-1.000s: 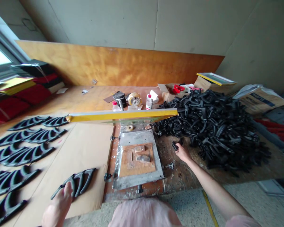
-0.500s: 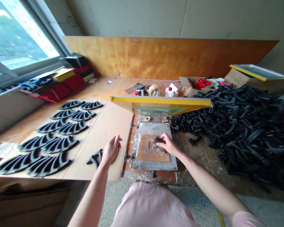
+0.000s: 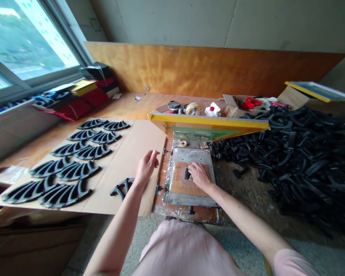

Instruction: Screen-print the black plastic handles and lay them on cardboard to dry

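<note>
With the metal plate as the clock's centre, the paint-flecked wooden worktop (image 3: 132,105) is spreading all around. A heap of black plastic pieces (image 3: 293,153) is filling 3 o'clock, and a cardboard sheet (image 3: 139,138) is covering 9 o'clock, where fan-shaped groups of curved black pieces (image 3: 93,151) are lying in rows. A yellow-edged screen frame (image 3: 208,120) is tilting up at 12. The metal plate (image 3: 189,155) is carrying a thin brown board (image 3: 179,186). At 9, the left hand (image 3: 146,166) is hovering by the sheet's edge, its grip loosely curling; whether anything is inside I cannot tell. At the centre, the right hand (image 3: 199,174) is bending its fingers against one black plastic piece (image 3: 186,173), which is sitting on the board; how firmly that grip is closing I cannot tell.
</note>
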Motion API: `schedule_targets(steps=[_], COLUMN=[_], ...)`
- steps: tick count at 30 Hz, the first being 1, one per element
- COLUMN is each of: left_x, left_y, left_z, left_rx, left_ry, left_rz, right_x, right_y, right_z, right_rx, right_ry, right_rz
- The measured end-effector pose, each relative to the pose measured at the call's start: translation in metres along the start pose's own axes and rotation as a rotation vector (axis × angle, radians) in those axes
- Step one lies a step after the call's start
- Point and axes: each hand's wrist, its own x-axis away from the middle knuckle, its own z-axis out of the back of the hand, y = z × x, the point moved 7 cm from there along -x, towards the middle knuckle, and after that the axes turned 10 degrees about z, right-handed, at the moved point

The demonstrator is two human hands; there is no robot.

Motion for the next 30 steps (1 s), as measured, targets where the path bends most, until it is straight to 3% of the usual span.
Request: schedule_targets(steps=[5, 7, 9, 11, 15, 18, 21, 25, 27, 30], left_x=[-0.017, -0.019, -0.014, -0.001, 0.039, 0.060, 0.063, 0.053, 0.050, 0.050], left_y=[0.079, 0.095, 0.095, 0.078, 0.006, -0.057, -0.102, -0.134, -0.141, -0.147], left_z=[-0.017, -0.026, -0.027, -0.021, -0.020, -0.034, -0.049, -0.062, -0.063, -0.063], left_rx=[0.395, 0.450, 0.459, 0.446, 0.324, 0.228, 0.161, 0.105, 0.090, 0.092], left_ry=[-0.063, -0.119, -0.138, -0.125, -0.205, -0.266, -0.238, -0.216, -0.207, -0.200], left_rz=[-0.093, -0.088, -0.078, -0.051, 0.159, 0.313, 0.337, 0.303, 0.295, 0.309], right_x=[0.014, 0.026, 0.039, 0.049, 0.057, 0.043, 0.003, -0.047, -0.050, -0.029], right_y=[-0.026, -0.033, -0.032, -0.012, 0.068, 0.100, 0.082, 0.031, 0.016, 0.001], right_z=[-0.021, -0.022, -0.011, 0.014, 0.078, 0.102, 0.102, 0.076, 0.058, 0.039], right_rx=[-0.053, -0.086, -0.113, -0.033, 0.335, 0.188, -0.071, -0.073, -0.054, -0.031], right_ry=[-0.070, -0.119, -0.114, -0.003, 0.283, 0.367, 0.363, 0.111, -0.016, -0.101], right_rz=[0.321, 0.417, 0.512, 0.492, 0.063, -0.122, -0.105, -0.020, -0.033, 0.028])
